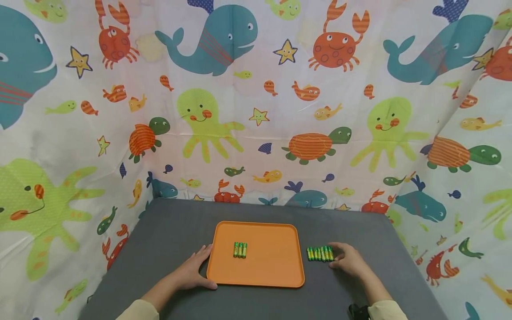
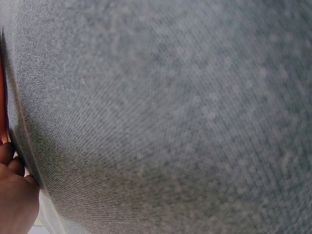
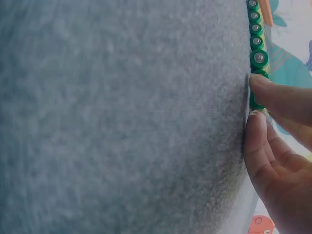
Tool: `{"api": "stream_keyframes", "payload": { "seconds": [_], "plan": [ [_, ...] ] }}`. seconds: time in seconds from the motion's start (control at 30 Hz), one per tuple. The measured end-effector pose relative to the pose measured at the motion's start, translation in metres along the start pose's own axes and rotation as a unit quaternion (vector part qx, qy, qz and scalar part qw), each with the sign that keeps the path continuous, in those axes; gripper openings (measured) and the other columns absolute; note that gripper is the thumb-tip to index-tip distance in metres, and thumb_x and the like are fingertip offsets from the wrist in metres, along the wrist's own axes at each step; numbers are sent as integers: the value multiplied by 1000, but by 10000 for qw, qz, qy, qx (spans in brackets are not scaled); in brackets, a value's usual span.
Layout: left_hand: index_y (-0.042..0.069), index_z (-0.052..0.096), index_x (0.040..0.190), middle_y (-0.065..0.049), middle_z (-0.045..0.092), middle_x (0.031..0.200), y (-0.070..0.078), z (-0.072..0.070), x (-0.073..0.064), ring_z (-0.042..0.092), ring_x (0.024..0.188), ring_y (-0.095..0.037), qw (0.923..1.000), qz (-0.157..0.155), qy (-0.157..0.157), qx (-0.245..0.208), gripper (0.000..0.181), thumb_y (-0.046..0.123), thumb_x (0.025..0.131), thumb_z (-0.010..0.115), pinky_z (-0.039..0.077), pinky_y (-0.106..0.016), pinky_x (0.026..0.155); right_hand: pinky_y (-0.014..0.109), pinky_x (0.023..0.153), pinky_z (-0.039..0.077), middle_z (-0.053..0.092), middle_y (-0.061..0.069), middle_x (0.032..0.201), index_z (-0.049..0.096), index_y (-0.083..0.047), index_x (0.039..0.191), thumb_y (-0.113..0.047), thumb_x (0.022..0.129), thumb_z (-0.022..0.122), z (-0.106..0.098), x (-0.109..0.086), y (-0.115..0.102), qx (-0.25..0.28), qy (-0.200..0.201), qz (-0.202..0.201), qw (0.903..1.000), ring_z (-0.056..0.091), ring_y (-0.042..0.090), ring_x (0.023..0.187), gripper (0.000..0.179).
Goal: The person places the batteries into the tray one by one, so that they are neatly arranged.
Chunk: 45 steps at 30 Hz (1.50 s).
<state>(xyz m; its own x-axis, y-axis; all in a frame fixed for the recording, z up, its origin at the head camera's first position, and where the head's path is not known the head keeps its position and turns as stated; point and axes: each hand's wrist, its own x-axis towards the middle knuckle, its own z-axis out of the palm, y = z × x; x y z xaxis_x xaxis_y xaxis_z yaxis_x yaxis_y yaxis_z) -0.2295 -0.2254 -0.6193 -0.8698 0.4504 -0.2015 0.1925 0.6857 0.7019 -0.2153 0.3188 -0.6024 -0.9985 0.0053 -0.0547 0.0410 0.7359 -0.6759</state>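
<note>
An orange tray (image 1: 272, 255) lies on the grey table, with three green-and-yellow batteries (image 1: 240, 250) side by side in its left part. My left hand (image 1: 191, 270) rests against the tray's left edge, fingers spread and the thumb by the near left corner. To the right of the tray lies a row of several more batteries (image 1: 318, 254). At that row's right end my right hand (image 1: 349, 260) pinches the last battery (image 3: 256, 101) between thumb and fingers. The right wrist view shows the row's batteries with their button ends outward, partly hidden by the thumb.
The dark grey table (image 1: 256, 304) carries the tray and batteries. A curtain (image 1: 256, 111) printed with sea animals hangs behind the table and along both sides. A black object (image 1: 358, 312) sits by the right sleeve.
</note>
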Motion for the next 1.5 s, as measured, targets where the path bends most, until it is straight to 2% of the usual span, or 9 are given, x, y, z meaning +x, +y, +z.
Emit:
{"api": "stream_keyframes", "payload": {
  "seconds": [0.13,0.27,0.43,0.57,0.67,0.83,0.97,1.2,1.5],
  "plan": [
    [11,20,163,-11,22,168,1,0,0,12,156,-36,10000,22,-21,40,126,54,67,90,9,-66,122,31,60,47,63,16,116,62,-2,134,-1,76,85,2,0,3,-128,13,113,9999,59,16,76,62],
    [10,20,162,-12,22,168,1,0,0,12,156,-37,10000,67,-13,65,126,53,67,90,8,-65,122,32,59,45,60,12,102,64,-2,131,-1,77,84,3,-1,2,-201,69,185,9996,57,17,72,58],
    [10,21,162,-12,23,168,-1,0,1,13,156,-37,10000,55,11,82,126,54,67,90,9,-65,122,31,57,45,64,7,88,65,-1,127,-2,76,85,2,-2,0,-198,134,251,9994,56,16,69,55],
    [11,19,163,-11,21,168,-2,1,2,12,156,-36,9999,81,-15,76,126,55,68,89,9,-65,122,31,59,47,70,8,94,65,1,125,-4,75,86,-1,-2,0,-103,103,352,9993,61,15,71,55],
    [11,19,163,-11,21,168,-2,1,4,11,156,-36,9999,102,-36,40,125,55,69,89,9,-66,122,32,62,51,72,12,105,64,4,126,-5,75,87,-4,-2,3,6,59,343,9994,65,15,76,57],
    [11,18,163,-12,21,168,-1,2,5,11,156,-37,9999,96,-64,39,126,56,69,88,9,-66,121,33,67,55,71,15,110,64,2,128,-9,77,87,-9,1,10,193,73,480,9986,70,20,86,57],
    [12,18,163,-12,20,168,-1,1,5,11,156,-37,10000,33,-37,54,126,56,68,88,9,-66,121,34,68,56,71,16,111,64,1,130,-13,79,86,-12,4,9,276,147,420,9986,71,24,92,57],
    [11,18,163,-13,21,168,1,-2,4,11,156,-38,10000,-8,-34,32,127,56,68,89,9,-67,121,29,67,55,71,17,110,63,3,129,-11,81,84,-14,2,-9,430,303,73,9986,70,20,89,55],
    [11,19,163,-12,22,168,3,0,4,13,156,-38,9999,-110,-49,90,127,55,67,89,10,-66,121,32,71,59,71,13,113,64,-2,131,-14,84,83,-13,-3,-49,698,272,-18,9972,70,19,92,52]
  ]
}}
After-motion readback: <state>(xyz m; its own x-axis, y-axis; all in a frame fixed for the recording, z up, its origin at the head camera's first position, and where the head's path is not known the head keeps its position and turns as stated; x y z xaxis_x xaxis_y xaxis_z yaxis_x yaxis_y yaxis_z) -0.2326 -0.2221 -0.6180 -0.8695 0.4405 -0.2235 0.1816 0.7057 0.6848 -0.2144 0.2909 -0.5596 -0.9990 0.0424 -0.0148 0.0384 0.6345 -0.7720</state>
